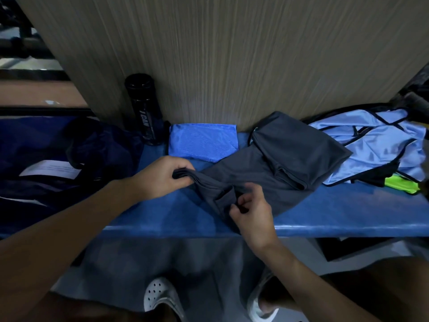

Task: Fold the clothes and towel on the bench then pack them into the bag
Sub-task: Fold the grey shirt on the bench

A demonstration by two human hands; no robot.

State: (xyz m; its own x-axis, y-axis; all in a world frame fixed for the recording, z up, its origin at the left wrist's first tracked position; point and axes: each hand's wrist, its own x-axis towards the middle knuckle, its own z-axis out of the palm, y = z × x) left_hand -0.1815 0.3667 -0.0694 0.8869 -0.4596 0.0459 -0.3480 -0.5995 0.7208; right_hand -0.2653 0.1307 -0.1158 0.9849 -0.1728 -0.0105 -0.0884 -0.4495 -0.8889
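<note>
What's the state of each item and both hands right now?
left hand: grips bunched edge of grey garment
right hand: pinches a fold of it
grey garment: partly folded, on the bench
blue towel: folded, against the wall
light blue garment: unfolded, crumpled
bag: appears open
bottle: upright, capped

Place: most likely a gym changing room or locker area.
Seat: a long blue padded table (348, 212) set against a wood-grain panel wall (232, 54).
Kit: a black sports bottle (145, 108), a dark blue bag (46, 147), a folded blue towel (203, 141), a grey garment (255, 173) and a light blue sports top (371, 145).
Floor: smooth grey floor (162, 259), with white perforated clogs (160, 293) on the feet.
Beyond: dark metal bars (21, 36) at far left, too blurred to name.
</note>
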